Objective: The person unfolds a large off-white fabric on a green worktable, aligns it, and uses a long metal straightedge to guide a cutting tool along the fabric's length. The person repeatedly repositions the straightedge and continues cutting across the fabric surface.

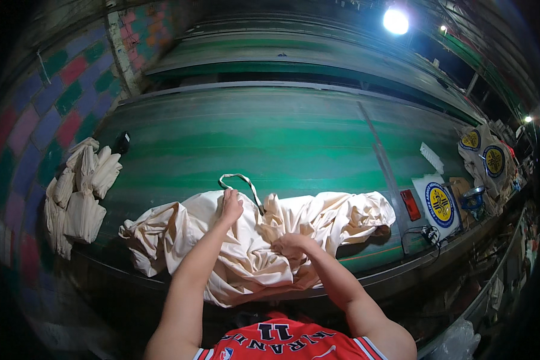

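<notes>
A large heap of crumpled cream cloth (pixel 318 222) lies along the near edge of the green table surface. A thin cream strap (pixel 237 176) loops up from it onto the green. My left hand (pixel 232 207) is closed on the cloth at the upper middle, where one end of the strap comes out. Lower and to the right, my right hand (pixel 289 245) has its fingers curled into the folds, gripping the cloth; its fingertips are partly hidden.
Folded cream bundles (pixel 84 198) and a small black object (pixel 123 142) sit left. At right are a red phone-like item (pixel 410 205), printed panels (pixel 441 207), a blue-rimmed object (pixel 474 198), a cable (pixel 432 237) and cream bags (pixel 492 159). A painted brick wall (pixel 72 78) borders the left.
</notes>
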Action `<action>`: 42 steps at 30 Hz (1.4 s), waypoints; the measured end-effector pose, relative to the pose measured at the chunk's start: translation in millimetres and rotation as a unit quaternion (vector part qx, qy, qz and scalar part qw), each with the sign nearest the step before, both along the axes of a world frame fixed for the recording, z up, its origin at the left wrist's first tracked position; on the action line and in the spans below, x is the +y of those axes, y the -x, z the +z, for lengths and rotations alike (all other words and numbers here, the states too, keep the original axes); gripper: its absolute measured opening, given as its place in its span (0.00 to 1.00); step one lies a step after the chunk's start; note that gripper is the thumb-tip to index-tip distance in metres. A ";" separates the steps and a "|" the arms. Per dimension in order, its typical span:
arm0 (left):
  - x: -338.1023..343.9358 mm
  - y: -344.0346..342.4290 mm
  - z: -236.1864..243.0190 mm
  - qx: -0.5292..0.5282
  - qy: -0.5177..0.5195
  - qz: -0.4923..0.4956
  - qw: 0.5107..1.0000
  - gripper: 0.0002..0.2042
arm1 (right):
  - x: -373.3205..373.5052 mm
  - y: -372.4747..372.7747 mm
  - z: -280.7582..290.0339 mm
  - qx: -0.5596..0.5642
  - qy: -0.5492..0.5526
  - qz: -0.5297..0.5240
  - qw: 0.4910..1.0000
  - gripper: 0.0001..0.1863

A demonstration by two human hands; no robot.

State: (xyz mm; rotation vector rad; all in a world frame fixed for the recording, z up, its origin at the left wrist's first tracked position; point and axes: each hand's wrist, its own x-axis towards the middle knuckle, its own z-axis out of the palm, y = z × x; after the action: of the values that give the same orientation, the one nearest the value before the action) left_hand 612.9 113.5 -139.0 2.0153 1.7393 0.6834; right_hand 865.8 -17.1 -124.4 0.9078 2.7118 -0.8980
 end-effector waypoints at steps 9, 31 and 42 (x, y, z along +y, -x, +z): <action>23.2 -16.8 1.8 0.081 0.228 -0.009 0.970 0.23 | 39.1 7.4 31.2 0.205 -0.070 -0.415 0.884 0.10; -8.9 154.8 115.9 -0.007 0.072 -0.170 0.983 0.11 | 189.6 58.6 45.5 0.503 0.002 -0.601 0.621 0.10; -0.1 145.6 109.4 0.185 -0.074 0.057 0.978 0.22 | 150.5 -2.7 199.1 0.693 0.056 -0.456 0.555 0.04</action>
State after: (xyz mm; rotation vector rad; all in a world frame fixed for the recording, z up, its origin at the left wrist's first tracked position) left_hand 467.3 113.5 -29.6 2.2736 2.0810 0.5065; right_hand 868.4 133.4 74.8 2.4424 2.6277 -3.0455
